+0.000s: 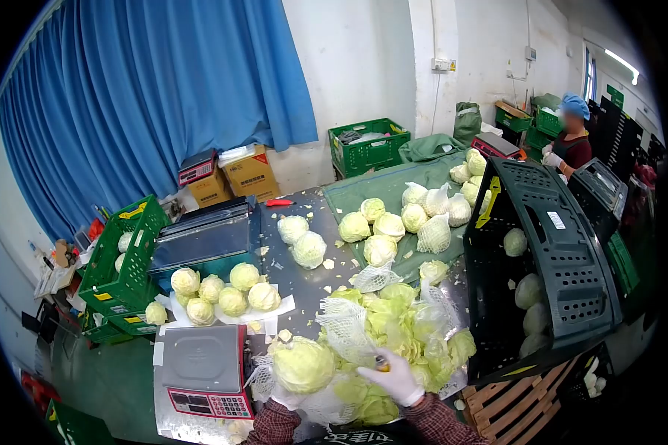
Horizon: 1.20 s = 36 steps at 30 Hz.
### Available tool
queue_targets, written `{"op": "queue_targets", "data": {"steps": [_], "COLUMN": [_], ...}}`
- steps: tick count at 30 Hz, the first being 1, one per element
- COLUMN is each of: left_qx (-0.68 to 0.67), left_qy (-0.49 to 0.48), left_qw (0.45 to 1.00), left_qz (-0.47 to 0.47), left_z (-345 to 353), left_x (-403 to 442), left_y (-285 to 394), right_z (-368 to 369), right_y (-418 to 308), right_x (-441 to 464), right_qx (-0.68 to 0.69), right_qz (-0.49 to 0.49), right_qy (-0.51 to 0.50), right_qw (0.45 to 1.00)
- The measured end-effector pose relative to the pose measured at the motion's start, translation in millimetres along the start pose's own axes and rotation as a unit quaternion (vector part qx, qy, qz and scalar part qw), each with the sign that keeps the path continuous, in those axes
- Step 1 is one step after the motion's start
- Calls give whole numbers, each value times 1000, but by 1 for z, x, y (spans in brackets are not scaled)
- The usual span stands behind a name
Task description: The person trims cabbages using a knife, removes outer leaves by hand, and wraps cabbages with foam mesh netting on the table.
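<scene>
My gloved left hand (288,398) holds a pale green cabbage (303,365) from below, near the table's front edge. In my gloved right hand (395,377) is a small tool with a yellowish handle (382,363); its blade cannot be made out. The fingers are closed round it. Loose cabbage leaves (393,319) and white foam nets (346,326) are heaped beyond and beside my right hand. Two cabbages (308,250) lie farther back on the metal table (274,259). Several more cabbages (232,301) rest on white paper at the left.
A scale (202,360) stands at the front left, with green crates (126,252) beyond. Several cabbages, some netted (433,233), lie on green cloth (341,196). A dark crate (557,259) on its side holds wrapped cabbages at the right. A red-handled knife (280,202) lies behind. A co-worker (574,137) stands back right.
</scene>
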<state>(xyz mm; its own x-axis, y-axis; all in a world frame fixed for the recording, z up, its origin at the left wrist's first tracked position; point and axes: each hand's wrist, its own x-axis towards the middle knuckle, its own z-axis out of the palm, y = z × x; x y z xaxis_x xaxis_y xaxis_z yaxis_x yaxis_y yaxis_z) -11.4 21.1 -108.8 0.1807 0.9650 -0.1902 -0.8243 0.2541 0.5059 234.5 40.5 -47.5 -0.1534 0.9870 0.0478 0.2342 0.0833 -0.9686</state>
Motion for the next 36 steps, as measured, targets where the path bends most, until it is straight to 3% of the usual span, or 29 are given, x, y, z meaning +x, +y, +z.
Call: {"op": "queue_targets", "data": {"steps": [2, 3, 4, 7, 9, 10, 12, 13, 15, 18, 21, 26, 28, 29, 30, 32, 33, 34, 35, 36], "left_qx": [24, 30, 134, 135, 265, 263, 66, 65, 154, 166, 175, 216, 179, 141, 110, 146, 161, 176, 181, 181], "left_qy": [-134, -179, -113, -61, -163, -164, -121, -121, -29, -10, 15, -48, -55, -65, -67, -23, 2, 26, 23, 22], "left_qw": [989, 980, 984, 989, 950, 950, 989, 989, 986, 984, 982, 972, 978, 983, 987, 986, 984, 981, 980, 979], "left_qz": [62, 81, 42, -17, 20, 19, -46, -47, 62, 70, 66, 84, 93, 97, 94, 81, 78, 75, 81, 87], "left_z": [-1, 0, 5, 6, 56, 50, 28, 29, 33, 23, 23, 12, 15, 17, 13, 26, 34, 42, 50, 47], "left_x": [1, 1, 2, 1, -16, -12, -7, -8, -9, -6, -7, -9, -14, -15, -19, -26, -31, -35, -37, -35], "left_y": [8, 13, 23, 37, 46, 41, 26, 18, 2, -2, -3, 6, 6, 4, 2, 7, 9, 11, 12, 11], "right_z": [18, 24, 28, 36, 46, 40, 27, 23, 23, 33, 45, 32, 28, 20, 14, -1, -13, -28, -36, -25], "right_y": [-10, -17, -26, -19, -8, -10, -15, -15, -13, -9, -15, -19, -30, -35, -38, -32, -21, -13, -9, -9], "right_x": [-4, -7, -11, -18, -14, -10, -1, 1, 0, -15, -18, -5, -3, 2, 6, 18, 29, 40, 45, 35], "right_qx": [196, 197, 212, 197, 264, 263, 82, 21, -61, -213, -253, -178, 61, 127, 193, 259, 258, 54, -150, -265], "right_qz": [102, 103, 85, 73, -16, -16, -129, -165, -253, -311, -324, -406, -262, -161, -56, 58, 57, 21, -16, -117], "right_qy": [-124, -121, -128, -143, -99, -99, -88, -81, -3, 118, 100, 72, 41, 75, 104, 161, 153, 157, 158, 160], "right_qw": [967, 967, 965, 967, 959, 960, 984, 983, 965, 919, 906, 893, 962, 976, 974, 951, 952, 986, 976, 944]}}
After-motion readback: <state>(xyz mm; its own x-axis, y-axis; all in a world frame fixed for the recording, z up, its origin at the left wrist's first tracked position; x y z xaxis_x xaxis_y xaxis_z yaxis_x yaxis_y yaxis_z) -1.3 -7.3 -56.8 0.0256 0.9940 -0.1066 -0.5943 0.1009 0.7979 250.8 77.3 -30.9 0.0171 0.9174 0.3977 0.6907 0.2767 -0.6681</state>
